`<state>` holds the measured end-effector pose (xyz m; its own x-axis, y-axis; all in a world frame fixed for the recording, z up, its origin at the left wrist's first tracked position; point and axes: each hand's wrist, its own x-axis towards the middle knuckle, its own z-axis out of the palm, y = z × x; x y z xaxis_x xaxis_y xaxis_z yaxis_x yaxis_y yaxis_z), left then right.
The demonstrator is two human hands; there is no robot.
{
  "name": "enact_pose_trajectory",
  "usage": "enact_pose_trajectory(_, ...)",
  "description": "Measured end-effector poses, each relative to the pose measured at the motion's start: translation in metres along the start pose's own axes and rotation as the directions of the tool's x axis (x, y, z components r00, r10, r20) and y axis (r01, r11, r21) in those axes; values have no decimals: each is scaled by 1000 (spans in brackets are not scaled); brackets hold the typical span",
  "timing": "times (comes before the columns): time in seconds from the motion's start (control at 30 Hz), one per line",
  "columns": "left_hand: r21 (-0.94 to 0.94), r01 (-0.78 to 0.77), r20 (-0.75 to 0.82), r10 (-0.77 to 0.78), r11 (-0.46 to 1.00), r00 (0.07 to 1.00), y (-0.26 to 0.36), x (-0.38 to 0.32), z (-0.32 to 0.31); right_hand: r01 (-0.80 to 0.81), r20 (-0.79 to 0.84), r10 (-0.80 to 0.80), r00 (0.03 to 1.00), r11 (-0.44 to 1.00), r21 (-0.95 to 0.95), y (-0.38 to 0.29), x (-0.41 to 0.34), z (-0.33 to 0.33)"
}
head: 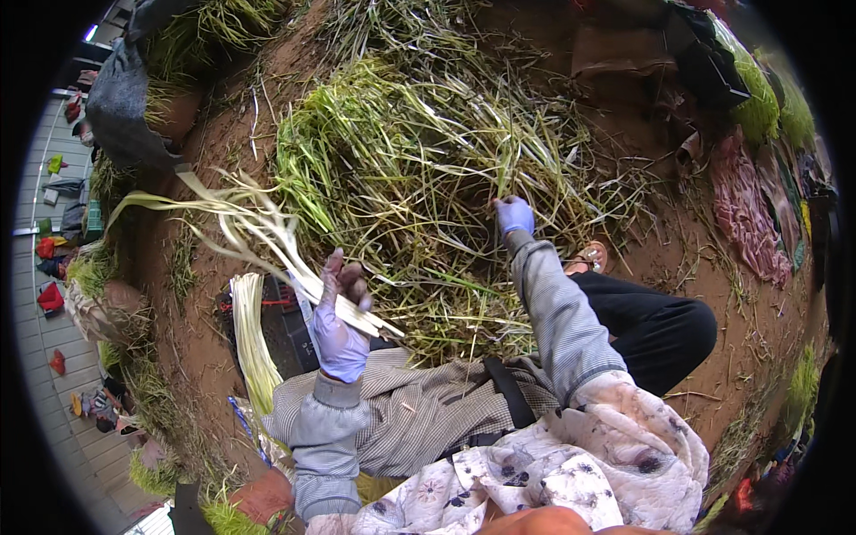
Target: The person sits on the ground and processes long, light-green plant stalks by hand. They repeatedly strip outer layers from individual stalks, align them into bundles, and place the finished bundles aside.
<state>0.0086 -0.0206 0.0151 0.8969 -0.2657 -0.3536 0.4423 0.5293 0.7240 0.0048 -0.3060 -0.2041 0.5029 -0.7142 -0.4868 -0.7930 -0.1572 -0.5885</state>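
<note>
My left hand (342, 328), in a torn pale purple glove with bare fingertips showing, holds a small bunch of pale leafy stalks (287, 257). Their cut white ends point right over my lap, and the flat leaves trail to the upper left. My right hand (515, 215), also gloved, is closed at the near right part of a big heap of loose green and yellowed stalks (401, 154). A few thin green stalks rise from its fingertips. Left of my left hand, a neat bundle of trimmed pale stalks (253, 334) lies across a black plastic crate (284, 328).
Reddish-brown soil (200, 194) surrounds the heap. My sandalled foot (592, 255) rests at its right edge. A pink crumpled cloth (742, 207) lies at the right, near bundled greens (749, 80). Grey cloth (124, 100) hangs at upper left. People sit at far left.
</note>
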Motion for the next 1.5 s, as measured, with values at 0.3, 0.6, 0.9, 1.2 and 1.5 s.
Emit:
enact_pose_trajectory(0.3, -225, -94, 98, 119, 970, 988, 3, 3, -6, 107, 55, -483, 874, 302, 947, -51, -181, -22)
enact_pose_trajectory(0.6, -370, -144, 89, 189, 918, 978, 17, -5, -7, -151, 283, -467, 838, 300, 942, -131, -239, 5)
enact_pose_trajectory(0.9, -25, -185, -182, 177, 982, 967, 47, -5, -52, 288, 424, -829, 365, 534, 795, -83, -262, -10)
enact_pose_trajectory(1.2, 384, 168, -54, -159, 908, 986, -11, -15, -35, 201, 481, -622, 618, 716, 668, -54, -228, -11)
enact_pose_trajectory(1.5, 576, 64, -47, -45, 815, 998, -20, -20, -24, 52, 512, -589, 625, 686, 726, -58, -235, -19)
